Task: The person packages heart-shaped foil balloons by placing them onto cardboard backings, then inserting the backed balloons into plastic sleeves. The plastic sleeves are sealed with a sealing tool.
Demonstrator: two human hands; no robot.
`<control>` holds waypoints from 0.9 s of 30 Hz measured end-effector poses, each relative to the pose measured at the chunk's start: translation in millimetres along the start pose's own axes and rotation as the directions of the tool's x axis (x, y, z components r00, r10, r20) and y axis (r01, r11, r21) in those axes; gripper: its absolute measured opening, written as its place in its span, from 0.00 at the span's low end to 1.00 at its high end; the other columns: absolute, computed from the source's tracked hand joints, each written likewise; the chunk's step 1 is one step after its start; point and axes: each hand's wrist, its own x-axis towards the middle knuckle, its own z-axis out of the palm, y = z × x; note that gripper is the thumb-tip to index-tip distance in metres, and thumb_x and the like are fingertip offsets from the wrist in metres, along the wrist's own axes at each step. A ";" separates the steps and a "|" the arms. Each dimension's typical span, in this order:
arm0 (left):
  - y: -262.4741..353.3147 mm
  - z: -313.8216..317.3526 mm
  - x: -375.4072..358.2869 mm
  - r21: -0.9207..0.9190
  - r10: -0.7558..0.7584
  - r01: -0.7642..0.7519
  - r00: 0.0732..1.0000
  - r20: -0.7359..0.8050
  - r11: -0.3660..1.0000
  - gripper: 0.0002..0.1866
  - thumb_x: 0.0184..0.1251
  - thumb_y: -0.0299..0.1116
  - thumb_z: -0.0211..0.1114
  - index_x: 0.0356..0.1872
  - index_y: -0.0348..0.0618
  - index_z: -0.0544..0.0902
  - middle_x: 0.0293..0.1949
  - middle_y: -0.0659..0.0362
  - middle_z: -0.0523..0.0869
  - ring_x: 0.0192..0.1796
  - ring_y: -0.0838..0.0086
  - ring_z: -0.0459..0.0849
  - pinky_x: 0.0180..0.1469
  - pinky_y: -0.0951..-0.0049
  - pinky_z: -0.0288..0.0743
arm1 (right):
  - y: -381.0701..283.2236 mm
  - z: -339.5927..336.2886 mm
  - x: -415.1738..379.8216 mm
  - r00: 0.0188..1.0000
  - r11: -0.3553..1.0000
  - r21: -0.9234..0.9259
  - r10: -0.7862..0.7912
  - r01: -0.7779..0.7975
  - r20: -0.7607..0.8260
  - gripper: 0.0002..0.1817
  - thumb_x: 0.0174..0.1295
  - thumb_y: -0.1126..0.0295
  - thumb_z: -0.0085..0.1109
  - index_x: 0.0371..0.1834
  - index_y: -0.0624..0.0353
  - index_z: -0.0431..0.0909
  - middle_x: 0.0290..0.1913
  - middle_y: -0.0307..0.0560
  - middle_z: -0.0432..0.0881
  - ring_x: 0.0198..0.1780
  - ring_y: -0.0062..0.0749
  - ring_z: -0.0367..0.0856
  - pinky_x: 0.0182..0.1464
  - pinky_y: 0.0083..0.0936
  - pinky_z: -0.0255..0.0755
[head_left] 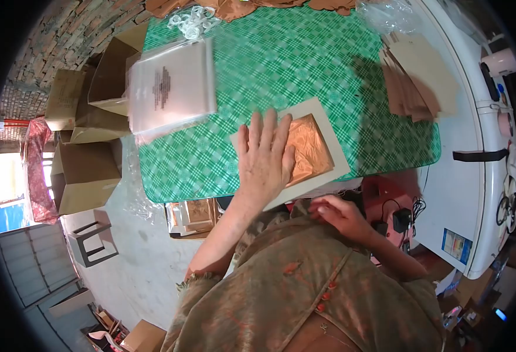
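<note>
My left hand (262, 155) lies flat with its fingers stretched out, pressing on a shiny copper-coloured foil packet (312, 149). Part of the packet is hidden under the palm and thumb. Beneath it is a beige cardboard sheet (341, 154), set at a slant near the table's front edge and reaching a little past it. My right hand (343, 216) hovers just off that edge, close to my body. Its fingers are loosely bent and apart, and I see nothing in them.
Clear plastic bags (179, 88) are stacked on the green checked table (270, 64). White rings (193, 22) and copper-coloured pieces (228, 7) sit at the back, cardboard sheets (416, 76) at the right. Open boxes (88, 170) stand left; a white fridge (445, 182) is right.
</note>
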 end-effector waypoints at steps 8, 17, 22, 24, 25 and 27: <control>15.8 2.5 -19.3 -0.034 -0.084 0.085 0.996 0.022 0.996 0.34 0.74 0.45 0.56 0.78 0.47 0.65 0.77 0.46 0.64 0.78 0.46 0.60 0.77 0.41 0.48 | -12.2 27.7 30.3 0.986 0.974 0.155 0.165 -0.165 0.013 0.14 0.78 0.67 0.52 0.57 0.67 0.78 0.48 0.52 0.88 0.44 0.33 0.88 0.51 0.29 0.80; -10.5 -20.4 -1.5 -0.101 -0.138 0.133 0.989 -0.050 0.986 0.34 0.75 0.45 0.57 0.78 0.44 0.64 0.76 0.45 0.65 0.76 0.46 0.63 0.74 0.42 0.55 | -5.3 44.1 47.6 0.985 0.832 0.540 0.168 -0.127 -0.028 0.31 0.82 0.48 0.38 0.65 0.71 0.70 0.41 0.61 0.88 0.38 0.45 0.90 0.42 0.37 0.86; -111.0 -42.6 47.4 -0.013 -0.287 0.298 0.908 -0.305 0.955 0.31 0.70 0.41 0.66 0.69 0.37 0.72 0.66 0.44 0.75 0.66 0.47 0.72 0.67 0.48 0.66 | -33.4 43.1 43.9 0.994 0.879 0.474 0.088 -0.050 -0.058 0.30 0.82 0.51 0.36 0.60 0.72 0.75 0.43 0.58 0.88 0.38 0.42 0.90 0.41 0.34 0.87; -151.2 -31.5 55.9 0.024 -0.233 0.271 0.867 -0.441 0.962 0.24 0.62 0.39 0.74 0.56 0.38 0.82 0.51 0.47 0.82 0.53 0.51 0.78 0.57 0.55 0.73 | -35.7 44.0 43.6 0.994 0.876 0.481 0.075 -0.026 -0.084 0.29 0.82 0.53 0.37 0.60 0.72 0.75 0.43 0.58 0.88 0.38 0.41 0.90 0.40 0.32 0.87; -164.7 -24.8 57.4 -0.026 -0.281 0.296 0.869 -0.407 0.955 0.21 0.60 0.38 0.75 0.51 0.39 0.84 0.46 0.49 0.82 0.49 0.53 0.79 0.54 0.56 0.74 | -36.4 45.6 43.6 0.992 0.871 0.491 0.069 -0.009 -0.106 0.28 0.82 0.54 0.38 0.60 0.72 0.75 0.43 0.58 0.88 0.38 0.40 0.90 0.40 0.31 0.87; -181.6 -15.4 60.7 -0.124 -0.371 0.350 0.869 -0.327 0.929 0.15 0.57 0.37 0.77 0.42 0.41 0.86 0.36 0.53 0.83 0.41 0.57 0.80 0.47 0.58 0.75 | -35.6 45.7 45.2 0.992 0.860 0.511 0.064 0.000 -0.106 0.26 0.82 0.56 0.39 0.60 0.72 0.75 0.44 0.58 0.88 0.38 0.39 0.90 0.40 0.30 0.87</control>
